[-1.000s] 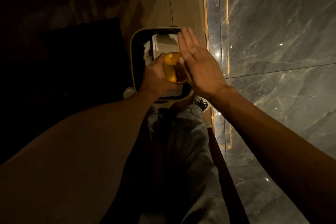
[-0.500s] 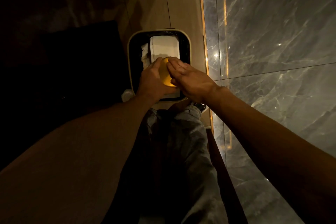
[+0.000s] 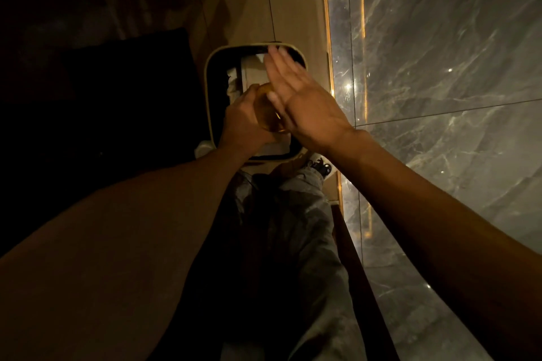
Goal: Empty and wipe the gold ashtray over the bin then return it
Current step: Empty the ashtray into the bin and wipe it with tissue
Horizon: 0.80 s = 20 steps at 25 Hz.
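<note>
I hold the gold ashtray tilted on edge above the open bin, a dark rectangular bin with a pale rim. My left hand grips the ashtray from its left side. My right hand is flat with fingers straight and together, its palm side against the ashtray's right face, fingertips reaching over the bin's far rim. Most of the ashtray is hidden between the two hands. White paper waste lies inside the bin.
A grey marble wall with a lit gold strip runs along the right. Tan floor tiles lie beyond the bin. Dark furniture fills the left. My trouser legs and a shoe are below the bin.
My right hand swung down flat onto the ashtray half a second ago, then lifted back with fingers pointing away over the bin. The left hand kept its grip on the ashtray.
</note>
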### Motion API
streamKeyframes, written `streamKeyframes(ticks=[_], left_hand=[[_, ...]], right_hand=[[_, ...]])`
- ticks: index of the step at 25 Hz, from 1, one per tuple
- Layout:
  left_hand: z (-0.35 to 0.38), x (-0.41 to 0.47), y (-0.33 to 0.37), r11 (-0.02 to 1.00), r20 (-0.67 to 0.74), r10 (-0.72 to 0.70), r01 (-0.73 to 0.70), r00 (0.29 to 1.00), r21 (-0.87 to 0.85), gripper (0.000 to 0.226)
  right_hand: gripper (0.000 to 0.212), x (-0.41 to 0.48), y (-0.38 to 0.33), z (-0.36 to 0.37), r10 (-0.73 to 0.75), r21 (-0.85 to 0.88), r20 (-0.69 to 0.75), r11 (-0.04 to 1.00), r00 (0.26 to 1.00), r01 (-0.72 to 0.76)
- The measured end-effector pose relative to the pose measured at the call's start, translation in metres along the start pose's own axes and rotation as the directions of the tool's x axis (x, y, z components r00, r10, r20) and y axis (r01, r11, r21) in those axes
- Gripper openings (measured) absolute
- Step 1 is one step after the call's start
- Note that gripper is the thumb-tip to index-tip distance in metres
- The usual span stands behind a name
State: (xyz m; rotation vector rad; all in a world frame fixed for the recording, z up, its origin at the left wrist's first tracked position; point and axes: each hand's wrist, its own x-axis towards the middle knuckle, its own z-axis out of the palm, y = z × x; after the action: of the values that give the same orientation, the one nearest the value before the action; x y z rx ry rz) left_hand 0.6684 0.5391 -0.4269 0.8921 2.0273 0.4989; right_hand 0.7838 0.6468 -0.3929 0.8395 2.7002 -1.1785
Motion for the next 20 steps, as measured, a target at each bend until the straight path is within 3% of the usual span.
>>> streamKeyframes(ticks=[2,3,4,7,8,11,12,14,15,18,19,20], left_hand=[[0.001,0.003,0.005,1.000,-0.013,0.010,-0.010,1.000,-0.001,0.088],[0.001,0.005,0.008,1.000,-0.013,0.007,-0.006,1.000,0.003,0.090],[0.001,0.007,0.009,1.000,-0.007,0.003,-0.003,1.000,0.002,0.092],[-0.001,0.008,0.006,1.000,0.035,-0.006,0.005,0.999,0.010,0.095],[-0.002,0.006,0.004,1.000,0.036,-0.014,0.014,0.999,0.005,0.095],[-0.002,0.009,0.005,1.000,0.009,-0.009,0.009,1.000,-0.001,0.092],[-0.003,0.011,0.007,1.000,0.028,-0.007,0.007,1.000,0.023,0.092],[0.000,0.013,0.009,0.997,0.078,-0.016,0.010,0.997,0.078,0.092],[0.002,0.012,0.008,0.997,0.069,-0.009,0.004,0.998,0.078,0.089],[0.002,0.008,0.011,0.999,0.021,-0.008,0.007,1.000,0.033,0.081],[0.001,0.007,0.013,1.000,0.033,-0.007,0.006,0.999,0.020,0.083],[0.000,0.007,0.012,1.000,0.055,0.000,-0.002,0.998,0.022,0.086]], right_hand=[[0.052,0.003,-0.009,-0.003,-0.005,-0.013,-0.213,1.000,0.977,0.003],[0.052,0.002,-0.007,0.004,0.005,-0.013,-0.238,1.000,0.971,-0.008],[0.052,0.002,-0.002,0.010,0.024,0.003,-0.187,1.000,0.982,-0.024],[0.056,-0.006,0.011,0.029,0.027,-0.042,0.238,0.999,0.971,-0.018],[0.057,-0.009,0.012,0.028,0.034,-0.064,0.265,0.998,0.964,-0.018],[0.055,-0.011,0.004,0.016,0.092,-0.019,-0.054,0.995,0.994,-0.094],[0.055,-0.010,0.006,0.017,0.093,-0.005,-0.022,0.996,0.995,-0.093],[0.057,-0.010,0.009,0.018,0.032,-0.030,0.210,0.999,0.977,-0.026],[0.057,-0.010,0.009,0.017,0.027,-0.040,0.255,0.999,0.966,-0.018],[0.054,-0.008,0.003,0.007,0.050,-0.033,-0.046,0.998,0.998,-0.051],[0.055,-0.008,0.003,0.007,0.040,-0.038,-0.035,0.998,0.999,-0.041],[0.057,-0.010,0.006,0.013,0.031,-0.043,0.088,0.999,0.996,-0.028]])
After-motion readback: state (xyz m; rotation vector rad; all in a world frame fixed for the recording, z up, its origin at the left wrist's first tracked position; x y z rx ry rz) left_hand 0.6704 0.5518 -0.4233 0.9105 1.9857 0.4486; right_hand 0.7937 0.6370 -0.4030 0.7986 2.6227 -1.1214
